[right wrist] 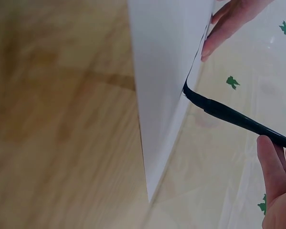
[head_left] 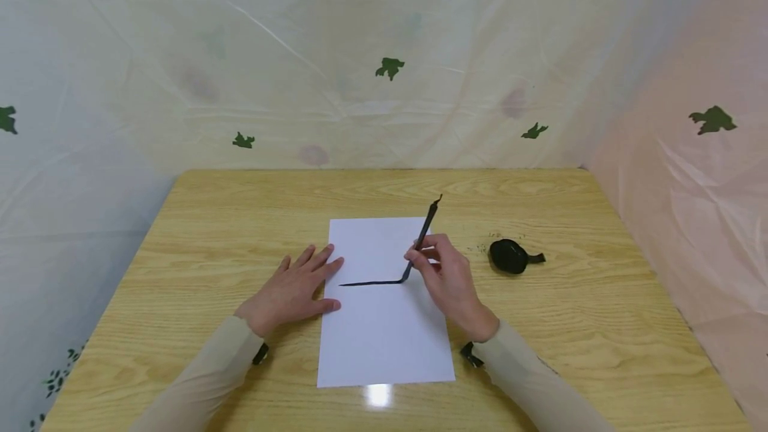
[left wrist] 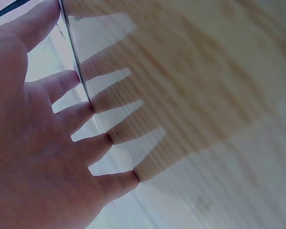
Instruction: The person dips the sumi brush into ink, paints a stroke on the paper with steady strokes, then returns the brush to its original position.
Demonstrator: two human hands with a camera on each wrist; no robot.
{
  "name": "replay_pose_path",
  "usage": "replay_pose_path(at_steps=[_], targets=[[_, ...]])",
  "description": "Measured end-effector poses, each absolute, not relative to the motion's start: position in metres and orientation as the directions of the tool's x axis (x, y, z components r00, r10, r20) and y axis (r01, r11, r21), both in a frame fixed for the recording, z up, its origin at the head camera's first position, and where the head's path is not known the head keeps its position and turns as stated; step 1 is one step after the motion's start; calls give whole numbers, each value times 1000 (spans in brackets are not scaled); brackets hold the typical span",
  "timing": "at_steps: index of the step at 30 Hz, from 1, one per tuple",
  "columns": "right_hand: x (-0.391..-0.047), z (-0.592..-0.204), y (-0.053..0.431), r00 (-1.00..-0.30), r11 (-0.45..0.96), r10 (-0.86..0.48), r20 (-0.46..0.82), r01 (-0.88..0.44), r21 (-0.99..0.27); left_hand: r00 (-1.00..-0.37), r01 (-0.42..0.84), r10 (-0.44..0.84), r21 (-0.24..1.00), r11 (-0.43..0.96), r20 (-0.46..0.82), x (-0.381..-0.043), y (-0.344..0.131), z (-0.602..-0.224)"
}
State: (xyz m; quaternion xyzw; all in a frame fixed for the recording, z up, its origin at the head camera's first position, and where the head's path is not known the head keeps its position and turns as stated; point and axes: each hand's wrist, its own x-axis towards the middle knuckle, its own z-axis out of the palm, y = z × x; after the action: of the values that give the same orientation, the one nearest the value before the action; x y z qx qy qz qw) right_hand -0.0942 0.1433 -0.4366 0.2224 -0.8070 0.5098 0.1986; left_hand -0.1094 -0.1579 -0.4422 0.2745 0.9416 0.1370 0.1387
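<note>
A white sheet of paper (head_left: 384, 339) lies upright on the table before me, with a thin black line (head_left: 369, 283) running across it. My right hand (head_left: 447, 282) pinches a black writing brush (head_left: 427, 222) between thumb and fingers, its handle leaning up and to the right. In the right wrist view the bent bristle tip of the brush (right wrist: 193, 95) meets the paper at the line's right end. With fingers spread, my left hand (head_left: 294, 292) rests at the paper's left edge; its fingertips touch the sheet and the table beside it.
To the right of the paper sits a round black ink dish (head_left: 509, 257) with a short handle, and small dark specks lie near it. The wooden table (head_left: 210, 232) meets a pale curtain (head_left: 288, 72) with green leaf shapes at its back and sides.
</note>
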Motion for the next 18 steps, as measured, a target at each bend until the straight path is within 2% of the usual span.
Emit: replay_pose_path(at_steps=[18], targets=[[-91, -434, 149, -851, 384, -139, 506, -517, -765, -810, 478, 554, 332, 813, -191, -108, -158, -441]])
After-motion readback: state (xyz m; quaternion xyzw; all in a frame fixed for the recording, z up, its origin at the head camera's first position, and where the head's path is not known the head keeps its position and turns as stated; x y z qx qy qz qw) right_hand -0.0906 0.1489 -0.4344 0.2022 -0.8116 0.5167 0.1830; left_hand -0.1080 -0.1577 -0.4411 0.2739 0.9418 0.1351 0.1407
